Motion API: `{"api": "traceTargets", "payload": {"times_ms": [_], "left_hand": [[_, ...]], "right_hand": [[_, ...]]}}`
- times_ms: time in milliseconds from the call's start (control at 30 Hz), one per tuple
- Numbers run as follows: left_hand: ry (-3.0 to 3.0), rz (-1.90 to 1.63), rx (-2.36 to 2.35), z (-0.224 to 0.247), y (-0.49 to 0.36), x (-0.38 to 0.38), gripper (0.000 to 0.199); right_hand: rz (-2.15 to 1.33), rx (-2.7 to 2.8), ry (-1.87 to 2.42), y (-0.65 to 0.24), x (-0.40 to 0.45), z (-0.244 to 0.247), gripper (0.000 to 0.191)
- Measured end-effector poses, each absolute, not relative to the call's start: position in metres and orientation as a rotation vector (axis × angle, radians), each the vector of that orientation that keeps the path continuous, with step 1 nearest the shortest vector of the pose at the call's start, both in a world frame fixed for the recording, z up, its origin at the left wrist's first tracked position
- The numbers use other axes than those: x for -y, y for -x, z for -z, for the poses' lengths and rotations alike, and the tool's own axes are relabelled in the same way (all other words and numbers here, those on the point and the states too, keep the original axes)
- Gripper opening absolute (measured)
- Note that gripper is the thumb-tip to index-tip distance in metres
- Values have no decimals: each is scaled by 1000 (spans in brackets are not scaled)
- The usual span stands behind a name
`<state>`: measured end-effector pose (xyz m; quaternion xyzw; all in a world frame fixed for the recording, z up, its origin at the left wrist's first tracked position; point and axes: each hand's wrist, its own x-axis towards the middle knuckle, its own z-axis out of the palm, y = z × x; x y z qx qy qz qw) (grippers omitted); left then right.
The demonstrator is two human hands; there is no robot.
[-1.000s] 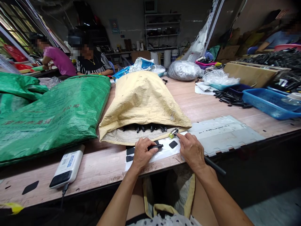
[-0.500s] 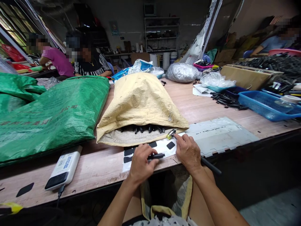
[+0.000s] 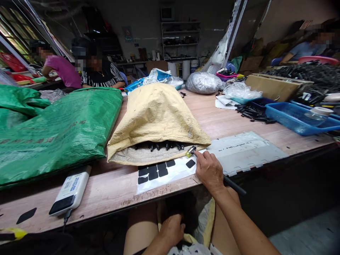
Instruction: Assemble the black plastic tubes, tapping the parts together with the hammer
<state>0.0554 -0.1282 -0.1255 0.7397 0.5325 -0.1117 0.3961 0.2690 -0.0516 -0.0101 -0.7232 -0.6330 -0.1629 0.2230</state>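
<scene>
My right hand [image 3: 209, 170] is closed round the black handle of a small hammer [image 3: 191, 151]. The hammer's head is shiny metal with a yellow end, lying at the lip of the cream sack [image 3: 159, 113]. Dark pen-like parts [image 3: 159, 145] show in the sack's mouth. Low over my lap, my left hand [image 3: 172, 228] is curled by an open yellow-edged bag [image 3: 208, 223]; whether it grips anything is hidden. On the table edge, a white sheet [image 3: 175, 177] carries several black rounded patches [image 3: 153, 173], with one lone patch [image 3: 190, 163] near my right hand.
A green sack [image 3: 61, 124] and a white power bank [image 3: 70, 191] with a cable lie left. To the right are a grey plate [image 3: 247, 150], blue trays [image 3: 297, 117] and heaped black parts [image 3: 305, 76]. Other people sit beyond the table and at far right.
My left hand has dropped from the white sheet to the bag at my lap. The black pen-like piece it held is out of sight. My right hand keeps the hammer in place.
</scene>
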Motion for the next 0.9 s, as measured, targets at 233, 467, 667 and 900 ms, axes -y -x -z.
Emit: {"api": "traceTargets", "payload": {"times_ms": [233, 467, 667, 900], "left_hand": [[-2017, -144, -1068, 4, -68, 92, 22], [-1988, -755, -1959, -49, -58, -50, 29], [-1917, -446, -2205, -42, -59, -84, 24], [-2007, -456, -2042, -53, -22, -35, 18]], "right_hand": [[459, 1732, 2008, -269, 51, 12, 31], [449, 1726, 2007, -268, 50, 10, 32], [420, 1725, 2016, -268, 50, 8, 31], [398, 1722, 2043, -267, 50, 8, 31]]}}
